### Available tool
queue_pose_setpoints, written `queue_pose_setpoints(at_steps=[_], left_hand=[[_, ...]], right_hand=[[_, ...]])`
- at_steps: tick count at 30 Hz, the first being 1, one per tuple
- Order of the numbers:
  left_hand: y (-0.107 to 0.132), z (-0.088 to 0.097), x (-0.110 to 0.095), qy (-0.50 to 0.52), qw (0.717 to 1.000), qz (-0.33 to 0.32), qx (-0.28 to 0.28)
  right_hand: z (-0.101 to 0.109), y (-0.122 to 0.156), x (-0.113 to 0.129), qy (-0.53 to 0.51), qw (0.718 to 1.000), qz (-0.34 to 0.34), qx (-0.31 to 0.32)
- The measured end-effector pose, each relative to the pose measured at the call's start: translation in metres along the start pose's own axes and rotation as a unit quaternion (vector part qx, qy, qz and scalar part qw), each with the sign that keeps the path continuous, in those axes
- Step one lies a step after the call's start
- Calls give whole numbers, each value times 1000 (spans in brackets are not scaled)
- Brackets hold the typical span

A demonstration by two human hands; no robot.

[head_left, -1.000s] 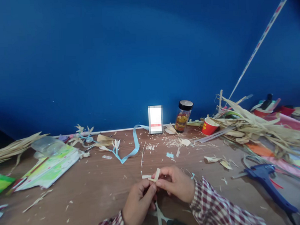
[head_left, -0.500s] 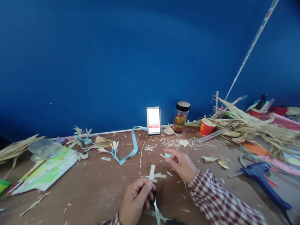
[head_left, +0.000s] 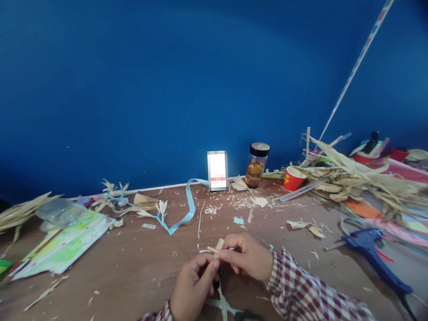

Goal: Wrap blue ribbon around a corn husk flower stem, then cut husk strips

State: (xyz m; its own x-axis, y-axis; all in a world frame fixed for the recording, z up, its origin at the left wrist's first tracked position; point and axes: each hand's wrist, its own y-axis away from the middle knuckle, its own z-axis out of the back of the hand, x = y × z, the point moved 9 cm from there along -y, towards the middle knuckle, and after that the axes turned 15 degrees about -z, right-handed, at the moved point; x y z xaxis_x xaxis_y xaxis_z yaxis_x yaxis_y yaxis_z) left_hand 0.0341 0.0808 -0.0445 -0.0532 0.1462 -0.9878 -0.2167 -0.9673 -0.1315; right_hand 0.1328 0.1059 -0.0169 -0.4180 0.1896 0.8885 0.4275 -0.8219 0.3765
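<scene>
Low in the middle, my left hand (head_left: 194, 286) pinches a pale flat strip of dried husk (head_left: 220, 244) between thumb and finger. My right hand (head_left: 247, 257) has come up against it, its fingertips closed on a short pale stick (head_left: 212, 250) that lies across the strip. The fingertips of both hands nearly meet, and the lower end of the strip is hidden. Dark-handled scissors (head_left: 224, 307) lie opened below; one handle is partly hidden by my left fingers. A small light-blue piece (head_left: 238, 220) rests on the table beyond my right hand.
A blue ribbon (head_left: 191, 204) with husk petals lies behind. Further back stand a dark-lidded jar (head_left: 256, 170) and a red cup (head_left: 294, 178). A blue glue gun (head_left: 377, 255) and piled husks (head_left: 357, 185) are at right, a painted sheet (head_left: 72, 245) at left. Scraps litter the table (head_left: 134, 277).
My right hand has moved left and nearer, bringing the small stick from beside the light-blue piece to the strip in my left hand. The left hand has hardly moved.
</scene>
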Motion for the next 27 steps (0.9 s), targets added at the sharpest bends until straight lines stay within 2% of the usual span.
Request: queue_pose_setpoints(at_steps=[9,15,20,23,25,27], left_hand=[[1,3,4,20,1000,16,-13],[3,5,6,40,998,38,-27],[4,5,3,43,998,37,-30],[5,5,-2,38,999,16,-20],[5,7,-6,39,999,2,-22],[4,11,-7,44,998,-7,-43]], right_hand=[[-5,0,-2,-13,1000,-3,3],[-4,3,8,16,999,16,-43],[12,2,13,76,991,13,-113],[33,2,16,139,968,56,-201],[49,1,12,148,956,59,-247],[57,-4,2,88,972,30,-217]])
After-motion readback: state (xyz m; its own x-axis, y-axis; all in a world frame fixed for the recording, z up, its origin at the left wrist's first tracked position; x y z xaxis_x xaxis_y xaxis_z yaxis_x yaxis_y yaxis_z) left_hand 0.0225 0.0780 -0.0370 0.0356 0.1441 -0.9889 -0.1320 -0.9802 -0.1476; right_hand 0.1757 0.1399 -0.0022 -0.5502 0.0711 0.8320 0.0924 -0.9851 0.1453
